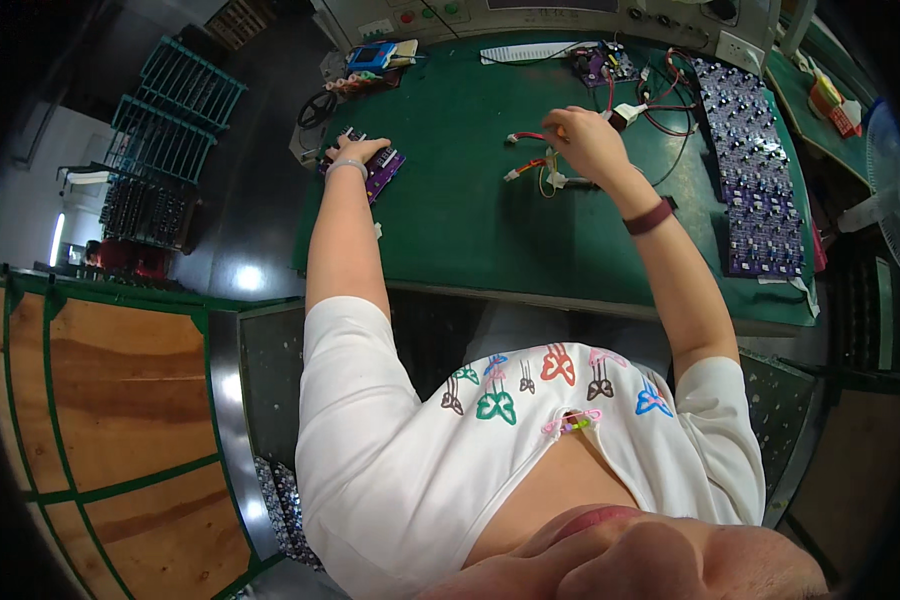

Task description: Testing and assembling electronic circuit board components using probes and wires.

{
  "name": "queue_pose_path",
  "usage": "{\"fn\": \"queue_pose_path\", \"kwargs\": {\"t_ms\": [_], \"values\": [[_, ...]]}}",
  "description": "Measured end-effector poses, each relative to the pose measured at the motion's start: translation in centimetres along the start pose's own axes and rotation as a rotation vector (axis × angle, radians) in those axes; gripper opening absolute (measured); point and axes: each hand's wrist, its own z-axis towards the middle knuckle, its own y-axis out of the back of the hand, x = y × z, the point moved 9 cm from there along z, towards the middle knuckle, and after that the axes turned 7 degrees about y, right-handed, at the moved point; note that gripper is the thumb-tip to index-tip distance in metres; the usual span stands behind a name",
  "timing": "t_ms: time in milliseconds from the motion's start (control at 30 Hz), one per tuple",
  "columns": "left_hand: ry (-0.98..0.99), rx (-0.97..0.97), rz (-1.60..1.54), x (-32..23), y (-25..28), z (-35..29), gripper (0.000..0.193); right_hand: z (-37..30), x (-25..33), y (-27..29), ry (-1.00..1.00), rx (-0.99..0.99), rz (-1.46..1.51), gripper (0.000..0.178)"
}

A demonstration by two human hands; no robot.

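Observation:
At the table's left edge my left hand (353, 157) is closed over a purple circuit board (387, 172), its thumb reaching to the right. Part of the board and the fingers' far ends are hidden by the hand. Over the right middle of the green table, my right hand (587, 142) is bent at the wrist, fingers curled around a bundle of wires. White connectors on red wires (526, 136) and orange wires (528, 168) stick out to the left of it. A pale connector (560, 181) hangs below the fingers.
Rows of purple circuit boards (755, 170) lie along the table's right side. Another board with wired parts (605, 65) sits at the back, beside a white paper strip (530, 53). A blue device (373, 56) stands back left. A fan (885, 170) is at far right.

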Motion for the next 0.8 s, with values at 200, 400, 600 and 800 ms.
{"fn": "queue_pose_path", "kwargs": {"t_ms": [200, 400, 600, 800], "values": [[-0.111, 0.102, -0.225, -1.8, 2.3, -3.8, 0.120, 0.7, -2.8, -5.0, -0.169, 0.238, 0.001, 0.031], [-0.658, 1.163, -1.129, -10.4, 0.6, -14.8, 0.081, -1.2, -0.7, -4.5, -0.051, 0.453, 0.114, 0.025], [-1.001, 1.557, -1.396, -17.3, -3.3, -25.4, 0.097, -1.9, -1.0, -2.3, 0.054, 0.148, 0.179, 0.021], [-1.078, 1.549, -1.497, -18.8, -6.4, -26.7, 0.116, -2.4, -4.9, 0.5, -0.216, -0.173, 0.610, 0.026]]}}
